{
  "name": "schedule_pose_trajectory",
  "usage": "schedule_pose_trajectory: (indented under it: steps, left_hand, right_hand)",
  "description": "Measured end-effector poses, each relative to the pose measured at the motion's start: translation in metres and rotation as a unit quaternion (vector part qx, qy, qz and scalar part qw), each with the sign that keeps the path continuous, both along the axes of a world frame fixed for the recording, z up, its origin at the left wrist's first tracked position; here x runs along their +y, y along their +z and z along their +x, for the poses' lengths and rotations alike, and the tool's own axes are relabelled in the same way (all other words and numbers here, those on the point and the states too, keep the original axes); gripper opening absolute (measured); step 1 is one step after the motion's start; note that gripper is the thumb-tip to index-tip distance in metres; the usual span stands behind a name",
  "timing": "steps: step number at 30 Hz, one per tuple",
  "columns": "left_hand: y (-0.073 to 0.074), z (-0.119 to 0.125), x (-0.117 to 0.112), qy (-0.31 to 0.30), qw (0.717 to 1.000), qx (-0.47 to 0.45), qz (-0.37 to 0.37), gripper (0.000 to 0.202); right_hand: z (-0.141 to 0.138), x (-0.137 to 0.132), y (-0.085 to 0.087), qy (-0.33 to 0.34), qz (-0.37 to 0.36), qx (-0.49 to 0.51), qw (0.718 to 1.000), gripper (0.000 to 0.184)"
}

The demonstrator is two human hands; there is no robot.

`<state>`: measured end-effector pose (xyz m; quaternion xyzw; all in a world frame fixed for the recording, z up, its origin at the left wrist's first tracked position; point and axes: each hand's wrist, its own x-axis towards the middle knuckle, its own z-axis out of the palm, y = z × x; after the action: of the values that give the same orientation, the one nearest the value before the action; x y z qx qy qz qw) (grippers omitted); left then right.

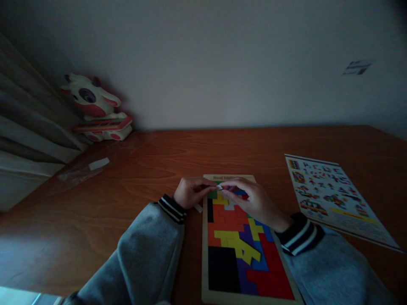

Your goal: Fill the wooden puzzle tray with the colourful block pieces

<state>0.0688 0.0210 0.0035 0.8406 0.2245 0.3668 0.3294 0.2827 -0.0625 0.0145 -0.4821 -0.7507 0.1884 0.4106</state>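
Over the top end of a wooden block puzzle board (pixel 205 254), both hands meet at a small white piece (pixel 219 187). My left hand (pixel 192 192) pinches it from the left between thumb and fingers. From the right, my right hand (pixel 256 201) grips it with thumb and forefinger; most of the piece is hidden by the fingertips. Red, orange, yellow, blue, purple and green blocks fill much of the board. A loose yellow block (pixel 249 253) lies tilted on top of others. Dark bare base (pixel 222 269) shows at the lower left.
Another white piece (pixel 199 208) lies just left of the board. A printed picture sheet (pixel 337 195) rests at the right on the brown table (pixel 178 156). At the back left stand a cow-shaped toy keyboard (pixel 98 110) and a clear plastic bag (pixel 82 171), near a curtain (pixel 32 123).
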Motion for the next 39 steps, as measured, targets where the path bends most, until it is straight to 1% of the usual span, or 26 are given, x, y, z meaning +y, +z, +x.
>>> schedule_pose_trajectory:
  steps: [5,7,9,11,13,15,17,19,22,24,27,31,39]
  left_hand:
    - [-0.002,0.002,-0.002,-0.014,1.000,0.008,-0.005,0.022]
    - [-0.003,0.002,0.000,0.003,1.000,0.005,0.005,0.021]
    - [-0.004,0.002,0.002,0.034,0.999,0.004,0.011,0.020]
    - [-0.005,0.001,0.004,0.060,0.998,0.009,0.007,0.019]
    - [-0.006,0.001,0.005,0.071,0.997,0.014,0.003,0.019]
    - [-0.007,0.001,0.005,0.073,0.997,0.018,0.001,0.020]
    - [-0.007,0.001,0.005,0.072,0.997,0.021,-0.005,0.021]
    - [-0.008,0.001,0.005,0.069,0.997,0.025,-0.012,0.021]
    - [-0.007,0.002,0.005,0.066,0.997,0.028,-0.018,0.021]
    - [-0.007,0.002,0.005,0.067,0.997,0.030,-0.020,0.021]
    - [-0.008,0.002,0.005,0.068,0.997,0.033,-0.026,0.021]
    - [-0.007,0.002,0.005,0.065,0.997,0.038,-0.030,0.021]
    - [-0.004,0.003,0.004,0.066,0.996,0.044,-0.025,0.019]
  right_hand:
    - [0.003,0.001,0.002,-0.006,-0.023,0.013,1.000,0.019]
    - [0.008,0.000,0.007,-0.003,-0.062,-0.002,0.998,0.019]
    - [0.015,-0.001,0.012,0.023,-0.130,-0.028,0.991,0.021]
    - [0.021,-0.004,0.018,0.075,-0.214,-0.059,0.972,0.029]
    - [0.024,-0.010,0.024,0.126,-0.288,-0.090,0.945,0.037]
    - [0.025,-0.016,0.030,0.160,-0.340,-0.120,0.919,0.043]
    - [0.022,-0.023,0.034,0.176,-0.367,-0.150,0.901,0.045]
    - [0.017,-0.027,0.035,0.172,-0.359,-0.184,0.899,0.047]
    - [0.013,-0.029,0.033,0.150,-0.314,-0.223,0.911,0.046]
    - [0.013,-0.028,0.030,0.145,-0.304,-0.231,0.913,0.043]
    - [0.019,-0.025,0.030,0.131,-0.322,-0.223,0.911,0.037]
    - [0.025,-0.024,0.034,0.108,-0.334,-0.219,0.911,0.033]
    - [0.020,-0.028,0.042,0.133,-0.352,-0.233,0.897,0.030]
